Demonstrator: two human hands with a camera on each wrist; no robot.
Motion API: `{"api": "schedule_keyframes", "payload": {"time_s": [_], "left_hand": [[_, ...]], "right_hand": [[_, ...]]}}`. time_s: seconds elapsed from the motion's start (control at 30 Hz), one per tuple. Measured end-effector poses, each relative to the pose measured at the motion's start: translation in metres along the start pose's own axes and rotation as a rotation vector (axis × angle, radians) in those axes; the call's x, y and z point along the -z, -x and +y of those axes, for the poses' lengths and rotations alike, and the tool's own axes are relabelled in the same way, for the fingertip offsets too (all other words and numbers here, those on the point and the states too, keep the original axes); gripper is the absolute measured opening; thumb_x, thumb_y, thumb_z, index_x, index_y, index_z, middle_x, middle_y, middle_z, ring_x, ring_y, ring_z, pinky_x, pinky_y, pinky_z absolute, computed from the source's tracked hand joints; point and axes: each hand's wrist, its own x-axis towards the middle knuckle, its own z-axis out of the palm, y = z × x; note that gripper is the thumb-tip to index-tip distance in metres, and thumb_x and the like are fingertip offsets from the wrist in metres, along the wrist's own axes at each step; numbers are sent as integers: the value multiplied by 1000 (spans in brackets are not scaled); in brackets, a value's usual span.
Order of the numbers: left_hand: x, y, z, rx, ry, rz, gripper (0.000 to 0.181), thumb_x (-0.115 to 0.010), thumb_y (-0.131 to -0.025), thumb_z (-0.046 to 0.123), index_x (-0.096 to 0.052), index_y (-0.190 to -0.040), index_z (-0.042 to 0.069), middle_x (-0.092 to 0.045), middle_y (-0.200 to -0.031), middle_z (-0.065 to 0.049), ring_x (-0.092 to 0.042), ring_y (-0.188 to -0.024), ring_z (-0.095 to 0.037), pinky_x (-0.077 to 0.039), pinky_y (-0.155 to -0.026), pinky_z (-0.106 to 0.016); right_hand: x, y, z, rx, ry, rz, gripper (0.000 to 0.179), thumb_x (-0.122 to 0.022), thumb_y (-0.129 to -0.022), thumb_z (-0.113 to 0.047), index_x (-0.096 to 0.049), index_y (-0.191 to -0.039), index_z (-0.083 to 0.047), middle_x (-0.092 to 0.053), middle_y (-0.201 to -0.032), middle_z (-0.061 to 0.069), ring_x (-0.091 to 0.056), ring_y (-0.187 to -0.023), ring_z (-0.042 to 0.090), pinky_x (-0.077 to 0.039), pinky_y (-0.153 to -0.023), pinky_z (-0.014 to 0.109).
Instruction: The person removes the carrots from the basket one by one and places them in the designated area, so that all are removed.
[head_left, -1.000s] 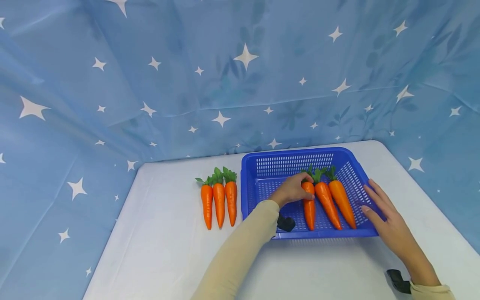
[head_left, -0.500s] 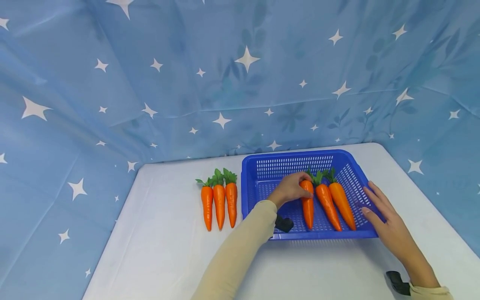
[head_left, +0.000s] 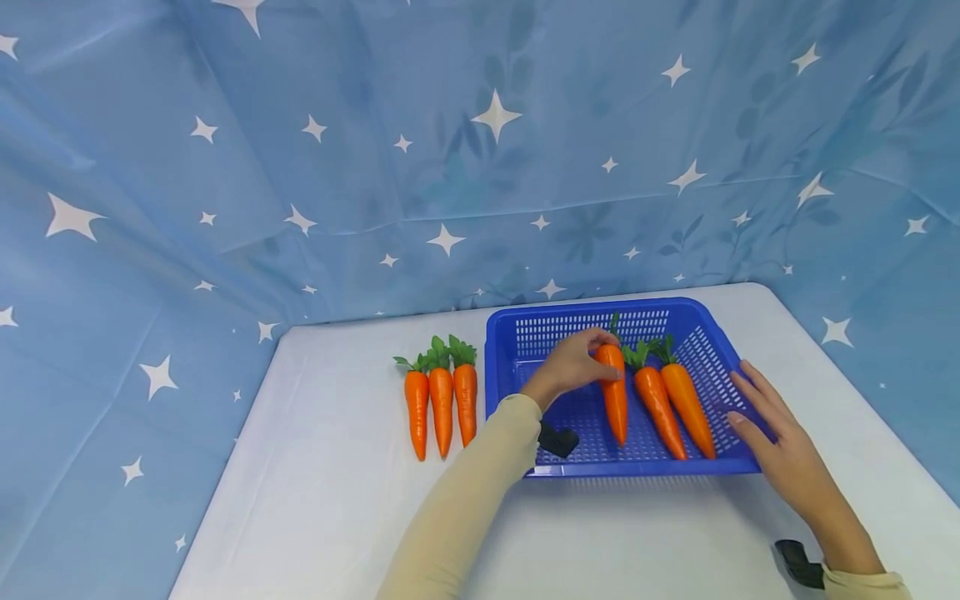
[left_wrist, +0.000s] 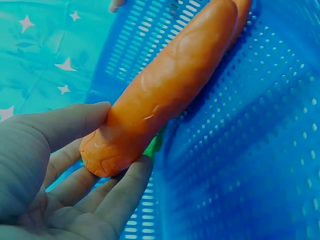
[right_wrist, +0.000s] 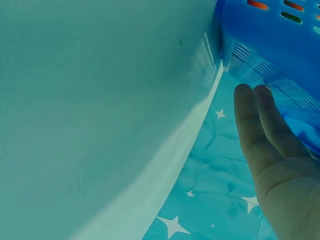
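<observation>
My left hand [head_left: 573, 360] pinches an orange carrot [head_left: 615, 402] near its leafy top, holding it raised over the blue basket [head_left: 637, 469] with the tip pointing down. In the left wrist view, thumb and fingers of the left hand [left_wrist: 75, 185] grip the thick end of the carrot [left_wrist: 167, 75]. Two other carrots, one in the middle [head_left: 660, 412] and one at the right [head_left: 688, 410], lie side by side in the basket. At the basket's right rim, my right hand [head_left: 787, 458] rests with its fingers extended; the right wrist view shows its straight fingers [right_wrist: 247, 117] by the perforated wall.
Left of the basket, three carrots with green tops [head_left: 441, 408] lie in a row on the white table [head_left: 330, 500]. A blue curtain with white stars [head_left: 375, 150] hangs behind and at both sides. Black straps show at both wrists.
The left hand has lifted its carrot up and slightly left, away from the two others in the basket. The right hand has stayed at the rim.
</observation>
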Motion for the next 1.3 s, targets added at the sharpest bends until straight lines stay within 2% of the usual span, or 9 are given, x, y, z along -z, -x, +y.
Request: {"api": "schedule_keyframes", "payload": {"time_s": [0.17,0.33,0.57,0.77,1.03,1.3], "left_hand": [[10,3,3,-8,49,4,42,-80,-80,17,-65,-120,18,-63,-121,4,-58,-117,-15,-54,-85,-26],[20,7,8,-4,72,1,45,-79,-81,17,-64,-123,18,-62,-125,3,-57,-118,-16,-55,-85,-28],[34,12,14,-42,77,-14,44,-78,-83,18,-63,-124,20,-61,-125,4,-55,-123,-17,-54,-86,-29],[49,17,17,-71,112,-39,47,-77,-84,17,-61,-128,17,-60,-126,4,-54,-124,-17,-54,-84,-28],[71,23,13,-86,124,-25,46,-75,-85,18,-61,-129,18,-59,-128,1,-53,-125,-18,-54,-86,-31],[91,33,8,-76,127,9,46,-75,-85,19,-61,-129,20,-59,-131,0,-55,-122,-19,-54,-90,-35]], "right_hand": [[0,-1,0,-10,10,2,61,-45,-104,-28,-17,-158,-23,1,-165,-1,3,-148,40,-7,-99,80],[0,0,1,-2,1,-1,61,-45,-104,-27,-17,-158,-23,0,-165,-2,4,-148,37,-5,-100,79],[-1,0,3,12,-7,-4,60,-44,-105,-26,-17,-158,-23,1,-165,-4,6,-150,29,-1,-103,77],[-2,0,2,14,-9,-3,60,-44,-104,-26,-17,-158,-22,1,-165,-3,6,-150,30,-2,-103,77],[-1,0,3,23,-14,-2,60,-44,-105,-25,-17,-158,-22,0,-165,-5,7,-150,24,0,-104,76],[-1,0,2,10,-5,0,60,-44,-104,-26,-17,-158,-22,1,-165,-3,6,-149,30,-1,-103,77]]}}
